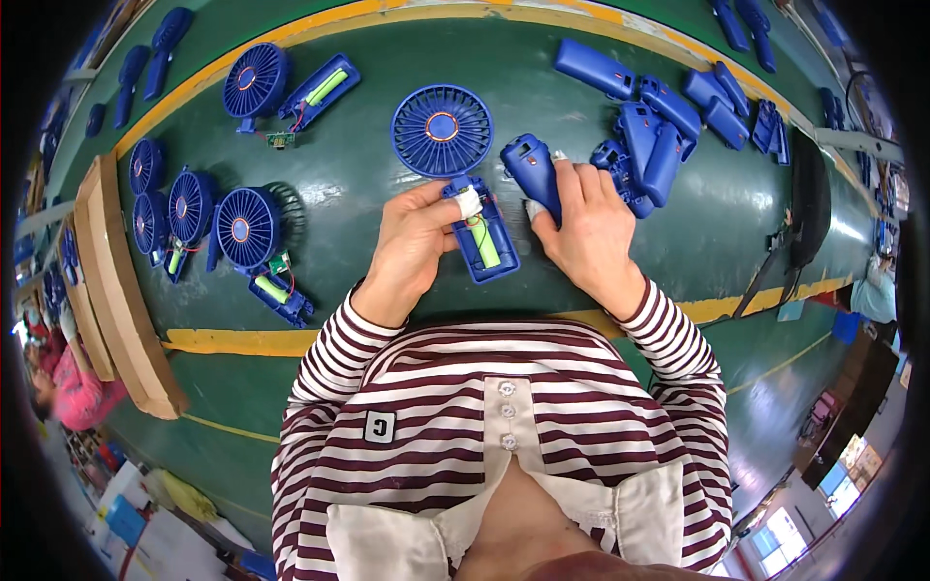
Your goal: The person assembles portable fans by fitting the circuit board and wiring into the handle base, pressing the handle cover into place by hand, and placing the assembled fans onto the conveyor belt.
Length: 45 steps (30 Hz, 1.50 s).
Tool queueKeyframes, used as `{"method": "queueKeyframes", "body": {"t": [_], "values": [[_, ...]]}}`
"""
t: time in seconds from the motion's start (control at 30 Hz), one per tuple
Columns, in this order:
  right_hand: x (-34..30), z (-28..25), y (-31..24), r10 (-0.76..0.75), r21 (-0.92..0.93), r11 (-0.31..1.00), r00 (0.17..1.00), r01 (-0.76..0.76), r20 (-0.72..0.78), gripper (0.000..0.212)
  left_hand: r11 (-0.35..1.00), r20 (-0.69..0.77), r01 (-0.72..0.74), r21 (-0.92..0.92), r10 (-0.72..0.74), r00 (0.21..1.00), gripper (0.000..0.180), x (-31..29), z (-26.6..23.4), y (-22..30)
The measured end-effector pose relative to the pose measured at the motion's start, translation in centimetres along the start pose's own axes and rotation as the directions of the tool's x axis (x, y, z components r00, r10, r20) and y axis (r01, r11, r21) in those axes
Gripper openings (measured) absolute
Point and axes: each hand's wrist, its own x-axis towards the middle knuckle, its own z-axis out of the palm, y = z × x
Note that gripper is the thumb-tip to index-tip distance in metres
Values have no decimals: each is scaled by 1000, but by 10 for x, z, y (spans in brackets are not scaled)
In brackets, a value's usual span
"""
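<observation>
At frame centre, left hand (418, 232) pinches the open fan handle (487, 240), battery (484, 242) seated; right hand (581, 228) grips the blue cover (533, 169), not yet fitted.

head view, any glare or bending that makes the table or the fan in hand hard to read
Head view: soft glare streaks the green table at right; its yellow edge line bows from fisheye; corners are black; the fan, left hand and right hand are sharp at centre.

You have six round blue fan heads (442, 130) on the green table (368, 194): one at centre, five at the left of the frame. Three opened handles show a green battery (484, 242). About nine loose blue handle shells (662, 145) lie at upper right.
</observation>
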Motion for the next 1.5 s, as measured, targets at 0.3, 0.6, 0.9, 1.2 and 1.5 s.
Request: {"method": "queueKeyframes", "body": {"t": [0.3, 0.6, 0.9, 1.2, 1.5], "values": [[0, -4, -1, 14, -65, 998, 998, -10, 63, 52, 1000, -38, 25, -7, -26, 999, 26, 4, 4, 1], [8, -46, -25, 75, 292, 949, 986, -116, 146, 51, 998, -19, 20, -58, -22, 1000, 28, 4, 4, 2], [7, -46, -67, -79, 284, 959, 962, 1, 263, 57, 965, -24, 46, -260, -54, 998, 40, 7, 0, -7], [16, -32, -55, -28, 215, 976, 960, -34, 280, 51, 969, 39, -9, -248, 20, 999, 49, 2, 5, -2], [16, -29, -54, -70, 227, 974, 958, 5, 279, 46, 986, 17, 31, -164, -29, 999, 40, 1, 8, 2]]}}
